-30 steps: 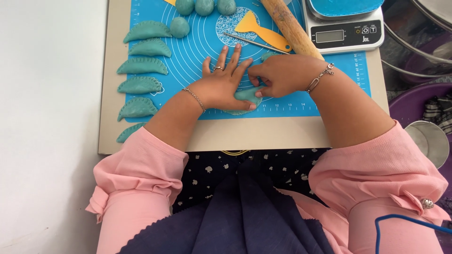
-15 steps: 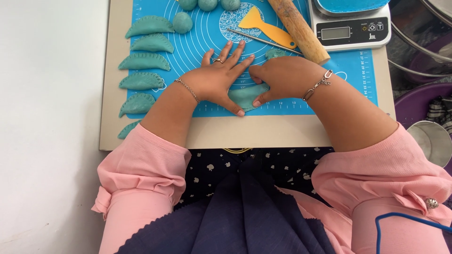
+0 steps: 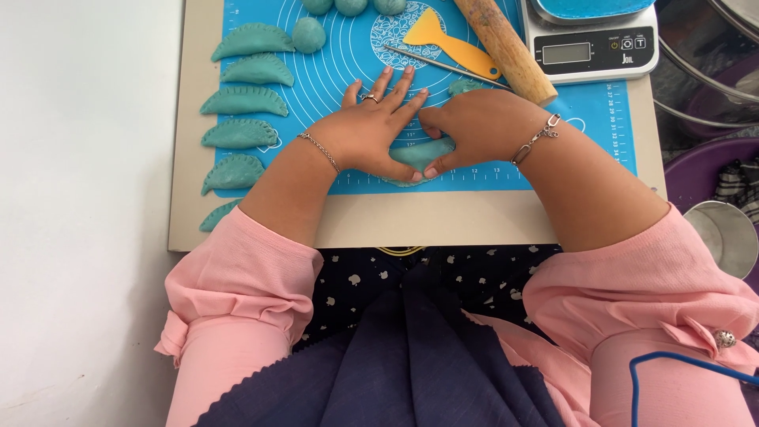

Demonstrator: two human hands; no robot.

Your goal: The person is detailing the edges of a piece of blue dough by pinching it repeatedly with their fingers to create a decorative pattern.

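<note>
A teal dough piece (image 3: 421, 155) lies on the blue silicone mat (image 3: 332, 71), near its front edge. My left hand (image 3: 371, 130) lies flat on the mat, fingers spread, its thumb against the left side of the dough. My right hand (image 3: 473, 126) presses down on the dough from the right, thumb and fingertips meeting my left hand over it. Most of the dough is hidden under both hands.
Several shaped teal dumplings (image 3: 243, 100) line the mat's left edge, with dough balls (image 3: 309, 35) at the top. A yellow scraper (image 3: 447, 39), thin metal tool (image 3: 443, 66), wooden rolling pin (image 3: 506, 47) and digital scale (image 3: 591, 43) lie behind my hands. Metal bowls (image 3: 721, 231) stand right.
My hands have drawn closer over the dough, from pinching its right edge to pressing it from both sides. The view has shifted slightly.
</note>
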